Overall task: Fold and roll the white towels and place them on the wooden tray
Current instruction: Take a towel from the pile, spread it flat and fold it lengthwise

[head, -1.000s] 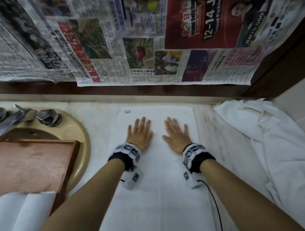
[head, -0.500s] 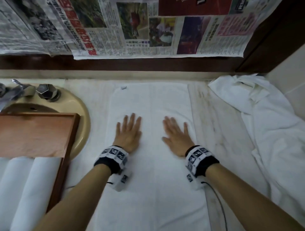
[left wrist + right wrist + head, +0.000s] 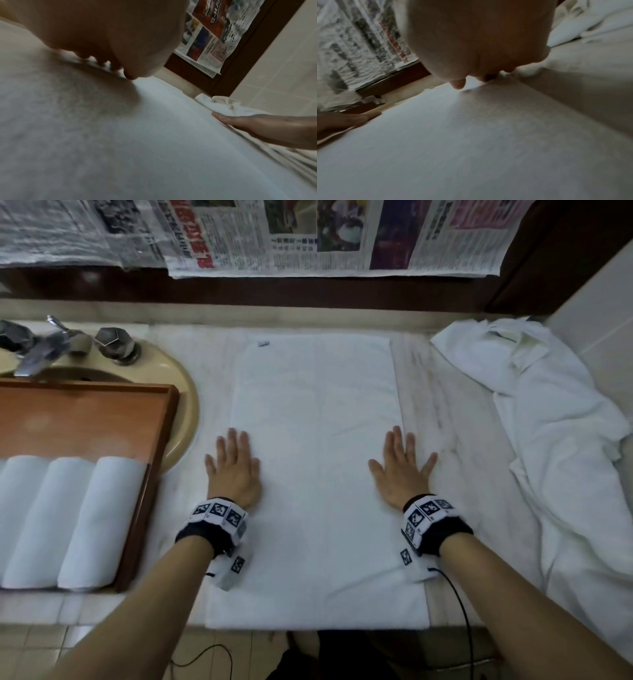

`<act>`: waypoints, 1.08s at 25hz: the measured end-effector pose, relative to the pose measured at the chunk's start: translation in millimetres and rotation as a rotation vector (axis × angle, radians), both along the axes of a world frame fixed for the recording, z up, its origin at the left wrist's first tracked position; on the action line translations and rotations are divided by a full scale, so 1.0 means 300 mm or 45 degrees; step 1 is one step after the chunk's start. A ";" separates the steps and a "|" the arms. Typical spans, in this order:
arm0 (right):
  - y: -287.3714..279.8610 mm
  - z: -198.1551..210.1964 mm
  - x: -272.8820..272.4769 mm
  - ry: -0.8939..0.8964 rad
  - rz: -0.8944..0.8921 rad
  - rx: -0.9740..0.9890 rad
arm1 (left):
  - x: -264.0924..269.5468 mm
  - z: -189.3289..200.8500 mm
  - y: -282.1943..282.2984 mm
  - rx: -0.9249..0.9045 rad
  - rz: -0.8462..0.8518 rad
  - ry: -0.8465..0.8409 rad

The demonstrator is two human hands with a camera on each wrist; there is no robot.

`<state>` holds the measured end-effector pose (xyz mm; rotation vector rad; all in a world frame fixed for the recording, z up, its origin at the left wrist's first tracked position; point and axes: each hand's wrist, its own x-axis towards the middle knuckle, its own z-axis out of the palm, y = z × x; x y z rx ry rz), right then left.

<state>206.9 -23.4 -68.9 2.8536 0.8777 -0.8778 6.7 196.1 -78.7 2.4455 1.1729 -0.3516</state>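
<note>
My left hand point(image 3: 234, 470) and right hand point(image 3: 402, 470) lie flat, fingers straight, palms down on the white towel point(image 3: 318, 474) spread mid-frame, one at each long edge. At the left of the frame, three rolled towels point(image 3: 72, 522) sit in the wooden tray point(image 3: 85, 416).

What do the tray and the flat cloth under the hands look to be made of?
The tray looks like reddish-brown wood with a smooth, slightly glossy finish; soft reflections show on its floor. The flat cloth seems to be white terry towelling, matte, with a fuzzy nap in the wrist views.
</note>
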 end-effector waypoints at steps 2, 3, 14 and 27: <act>0.013 0.027 -0.108 0.020 0.181 0.091 | -0.001 0.029 -0.080 -0.100 -0.084 -0.118; 0.028 0.023 -0.189 0.044 0.375 0.149 | 0.010 0.036 -0.160 -0.136 -0.270 -0.191; -0.111 0.022 -0.435 0.058 0.500 0.185 | -0.158 0.033 -0.368 -0.132 -0.489 -0.175; -0.161 -0.071 -0.627 -0.191 0.444 0.296 | -0.289 -0.060 -0.479 0.090 -0.440 -0.151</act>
